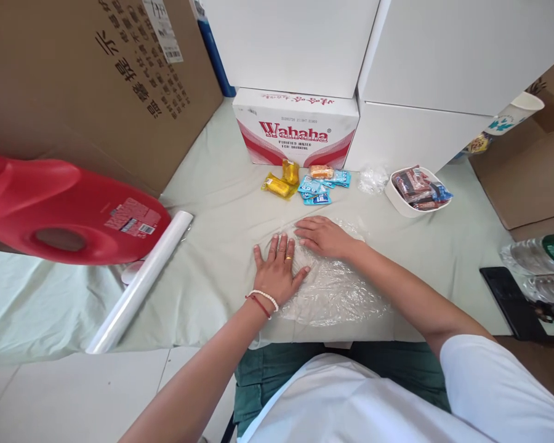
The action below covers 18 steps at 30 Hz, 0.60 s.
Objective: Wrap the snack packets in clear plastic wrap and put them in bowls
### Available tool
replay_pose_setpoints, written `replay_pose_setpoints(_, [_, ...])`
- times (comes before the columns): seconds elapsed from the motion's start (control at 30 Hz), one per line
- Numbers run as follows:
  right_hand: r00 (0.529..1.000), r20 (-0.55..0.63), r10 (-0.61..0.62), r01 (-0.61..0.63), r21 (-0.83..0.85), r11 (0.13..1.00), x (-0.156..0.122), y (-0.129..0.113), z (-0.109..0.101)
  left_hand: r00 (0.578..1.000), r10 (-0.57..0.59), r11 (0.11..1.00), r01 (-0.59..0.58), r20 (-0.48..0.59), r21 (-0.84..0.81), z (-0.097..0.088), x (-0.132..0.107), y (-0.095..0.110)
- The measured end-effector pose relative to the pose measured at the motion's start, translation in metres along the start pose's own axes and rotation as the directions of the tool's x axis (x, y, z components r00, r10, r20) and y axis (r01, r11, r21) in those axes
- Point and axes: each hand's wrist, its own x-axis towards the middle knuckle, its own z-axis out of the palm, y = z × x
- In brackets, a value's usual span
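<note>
A crumpled sheet of clear plastic film (332, 289) lies spread on the cloth-covered table in front of me. My left hand (277, 267), with a ring and two bracelets, rests flat on the film's left side, fingers apart. On its upper edge lies my right hand (325, 237), palm down with the fingers stretched to the left. Neither hand grips anything. Beyond them sit two yellow-wrapped snacks (279, 184), an orange-wrapped snack (321, 171) and several blue packets (316, 191). A ball of crumpled film (373, 179) is to their right.
A white bowl (409, 210) holds wrapped snacks. The Wahaha carton (300, 129) stands at the back. To the left are a roll of plastic film (141, 283) and a red jug (96, 203) on its side. A black phone (512, 301) and plastic bottles (530, 255) lie at right.
</note>
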Motion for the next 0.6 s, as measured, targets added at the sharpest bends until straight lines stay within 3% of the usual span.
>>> replay_pose_setpoints(0.1, [0.980, -0.070, 0.185, -0.189, -0.046, 0.981, 0.006, 0.010, 0.003, 1.000, 0.001, 1.000, -0.001, -0.005, 0.003, 0.000, 0.000, 0.000])
replay_pose_setpoints(0.2, [0.896, -0.221, 0.386, -0.406, -0.053, 0.912, 0.009, 0.028, -0.013, 1.000, 0.009, 1.000, -0.009, -0.007, -0.005, 0.000, -0.001, -0.001])
replay_pose_setpoints(0.3, [0.835, -0.286, 0.470, -0.506, -0.062, 0.860, 0.022, 0.044, -0.035, 1.000, 0.008, 1.000, -0.008, 0.005, -0.011, -0.002, 0.000, -0.001])
replay_pose_setpoints(0.37, [0.862, -0.260, 0.435, -0.473, -0.109, 0.874, 0.038, 0.055, -0.045, 1.000, -0.002, 1.000, 0.002, 0.024, -0.008, -0.004, 0.000, 0.000])
replay_pose_setpoints(0.5, [0.972, -0.091, 0.217, -0.233, -0.251, 0.939, 0.074, 0.079, -0.052, 0.999, -0.009, 1.000, 0.009, 0.037, 0.009, -0.005, 0.000, 0.001])
replay_pose_setpoints(0.6, [0.991, 0.080, 0.107, -0.078, -0.310, 0.948, 0.093, 0.095, -0.053, 1.000, -0.004, 1.000, 0.004, 0.018, 0.015, -0.005, -0.001, 0.000])
